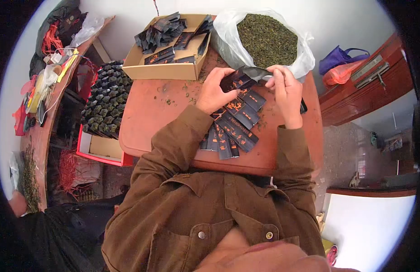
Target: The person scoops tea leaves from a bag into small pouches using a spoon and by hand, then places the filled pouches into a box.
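My left hand point(215, 92) is closed around a small black pouch point(238, 80) with orange print, its thumb and fingers on the pouch's body. The pouch's mouth gapes toward my right hand point(286, 93), whose thumb and fingertips pinch the edge of that mouth. What lies inside the pouch is hidden. Just below, a fanned pile of flat black pouches point(239, 129) with orange lettering lies on the table. Right behind my hands stands a clear plastic bag point(225, 38) heaped with dry green leaves point(267, 41) that look like tea.
A cardboard box point(162, 72) of black pouches stands at the table's point(146, 106) back left. Leaf crumbs dot the tabletop. On the left, a red-and-white box point(123, 159) sits beneath stacked filled packets point(108, 97). Another person's hand point(18, 203) shows far left.
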A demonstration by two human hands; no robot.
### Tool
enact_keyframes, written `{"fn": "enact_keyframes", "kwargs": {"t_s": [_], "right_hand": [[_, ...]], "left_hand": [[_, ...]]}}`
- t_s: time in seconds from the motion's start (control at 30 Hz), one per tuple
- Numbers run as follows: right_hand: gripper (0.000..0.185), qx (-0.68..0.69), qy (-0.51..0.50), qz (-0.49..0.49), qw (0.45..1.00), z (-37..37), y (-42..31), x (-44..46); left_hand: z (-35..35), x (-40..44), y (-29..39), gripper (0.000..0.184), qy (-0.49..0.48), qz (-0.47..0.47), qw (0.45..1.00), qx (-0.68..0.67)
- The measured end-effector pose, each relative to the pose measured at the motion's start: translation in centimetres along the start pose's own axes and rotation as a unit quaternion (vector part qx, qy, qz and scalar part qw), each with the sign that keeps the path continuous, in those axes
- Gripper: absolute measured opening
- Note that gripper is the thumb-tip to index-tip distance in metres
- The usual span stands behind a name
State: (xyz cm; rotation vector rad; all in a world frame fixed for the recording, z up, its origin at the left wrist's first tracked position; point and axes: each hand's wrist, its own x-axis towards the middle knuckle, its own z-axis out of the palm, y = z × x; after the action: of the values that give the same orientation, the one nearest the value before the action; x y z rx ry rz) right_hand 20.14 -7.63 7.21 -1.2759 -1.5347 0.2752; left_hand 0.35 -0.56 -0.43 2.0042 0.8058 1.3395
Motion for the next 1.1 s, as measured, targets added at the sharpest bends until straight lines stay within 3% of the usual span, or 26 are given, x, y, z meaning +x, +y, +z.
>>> {"fn": "enact_keyframes", "kwargs": {"t_s": [0.13, 0.5, 0.6, 0.73, 0.87, 0.97, 1.1], "right_hand": [[0.017, -0.094, -0.002, -0.048, 0.994, 1.0, -1.4, -0.4], [0.023, 0.104, 0.032, 0.091, 0.990, -1.8, -0.1, 3.3], [0.026, 0.037, 0.044, 0.116, 0.992, -2.3, 1.4, 5.7], [0.031, -0.254, 0.037, 0.014, 0.966, -0.8, 8.4, 8.6], [0.033, -0.103, -0.022, 0.151, 0.983, 3.2, 8.4, 8.7], [0.031, -0.061, 0.023, 0.178, 0.982, 4.7, 8.9, 8.7], [0.029, 0.103, 0.041, 0.262, 0.959, 3.8, 9.4, 8.7]], "left_hand": [[-0.2, 0.0, 0.2, 0.051, -0.004, -0.010, 1.000, 0.021], [-0.4, 0.2, -0.1, 0.053, 0.023, -0.010, 1.000, 0.002], [-0.4, 0.2, -0.4, 0.054, 0.029, -0.011, 1.000, -0.001], [-0.4, 0.2, -0.5, 0.054, 0.035, -0.016, 0.999, -0.009], [-0.5, 0.3, -0.2, 0.054, 0.037, -0.017, 0.999, -0.003], [-0.7, 0.3, -0.2, 0.055, 0.027, -0.026, 0.999, -0.003], [-0.7, 0.2, -0.8, 0.056, 0.029, -0.022, 0.999, -0.002]]}}
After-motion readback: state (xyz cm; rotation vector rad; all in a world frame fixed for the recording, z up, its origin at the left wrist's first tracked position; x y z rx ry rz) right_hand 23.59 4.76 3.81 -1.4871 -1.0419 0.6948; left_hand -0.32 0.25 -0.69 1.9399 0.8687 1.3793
